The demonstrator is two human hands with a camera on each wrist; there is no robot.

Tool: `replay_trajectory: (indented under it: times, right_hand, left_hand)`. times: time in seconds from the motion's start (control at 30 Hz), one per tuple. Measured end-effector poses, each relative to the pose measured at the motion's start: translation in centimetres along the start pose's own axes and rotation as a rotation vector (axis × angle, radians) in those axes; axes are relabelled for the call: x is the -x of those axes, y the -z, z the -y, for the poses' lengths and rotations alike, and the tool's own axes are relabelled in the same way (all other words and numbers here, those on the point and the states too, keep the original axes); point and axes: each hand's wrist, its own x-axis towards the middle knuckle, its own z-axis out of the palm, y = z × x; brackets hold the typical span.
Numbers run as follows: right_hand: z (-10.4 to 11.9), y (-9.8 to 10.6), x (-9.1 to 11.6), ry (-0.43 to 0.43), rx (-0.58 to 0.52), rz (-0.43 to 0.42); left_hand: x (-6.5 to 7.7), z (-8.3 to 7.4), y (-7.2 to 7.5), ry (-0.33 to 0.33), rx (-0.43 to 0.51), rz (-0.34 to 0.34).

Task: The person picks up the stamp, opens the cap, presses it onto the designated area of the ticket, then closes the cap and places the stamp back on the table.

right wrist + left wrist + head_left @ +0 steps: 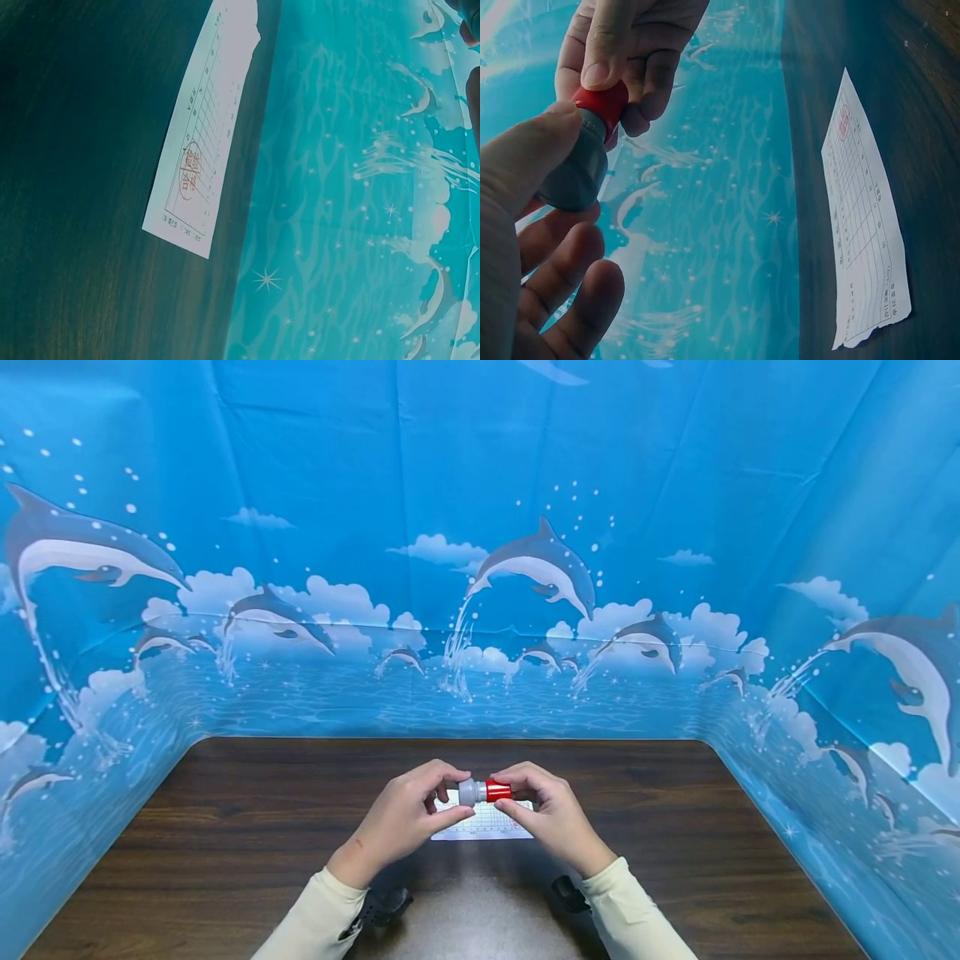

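Observation:
A small stamp, with a grey body (pixel 467 792) and a red end (pixel 498 790), is held level in the air above a paper form. My left hand (pixel 393 818) pinches the grey body between thumb and fingers. From the other side, my right hand (pixel 557 817) grips the red end with thumb and fingertips. Up close in the left wrist view, the grey body (pixel 574 176) and red end (pixel 604 105) are joined in line. Beneath lies the white printed form (pixel 483 832), which bears a red seal mark (pixel 190 171).
The dark wood table (pixel 262 827) carries the form near its middle. Blue sheeting (pixel 480 710) printed with dolphins rises behind the table and along both sides. Black straps with devices (pixel 386 906) sit at the wrists.

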Motion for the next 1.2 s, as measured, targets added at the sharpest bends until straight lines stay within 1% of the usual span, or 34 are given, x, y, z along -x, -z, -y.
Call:
replay_trajectory:
  times: [0.2,0.33,0.43,0.53,0.67,0.77,0.8,0.97,1.1,1.2]
  right_hand:
    - [-0.1,-0.1,-0.1,0.009,0.013,-0.009]
    - [0.1,0.2,-0.1,-0.001,0.037,0.003]
    - [0.3,0.7,-0.1,-0.003,0.066,-0.002]
    - [0.1,1.4,-0.2,0.002,0.112,-0.037]
    - [-0.6,2.1,-0.2,-0.013,0.192,-0.11]
    - [-1.1,2.6,-0.3,-0.057,0.239,-0.153]
    - [-1.4,2.7,-0.3,-0.073,0.252,-0.163]
    - [-2.6,3.5,-0.2,-0.147,0.291,-0.2]
    - [-3.6,4.1,-0.1,-0.185,0.328,-0.224]
    - [-4.2,4.5,0.0,-0.222,0.343,-0.243]
  left_hand:
    - [-0.1,-0.3,0.1,0.014,-0.056,-0.016]
    - [-0.1,-0.3,0.1,0.031,-0.054,-0.004]
    - [0.0,-0.1,0.0,0.048,-0.057,0.034]
    - [0.0,0.2,-0.1,0.066,-0.087,0.074]
    - [0.2,1.0,-0.1,0.116,-0.208,0.126]
    - [0.5,1.7,-0.1,0.168,-0.293,0.178]
    - [0.6,1.9,-0.1,0.184,-0.306,0.193]
    - [1.1,3.0,-0.3,0.242,-0.331,0.258]
    - [1.5,4.0,-0.9,0.295,-0.339,0.309]
    - [1.8,4.5,-1.4,0.342,-0.343,0.361]
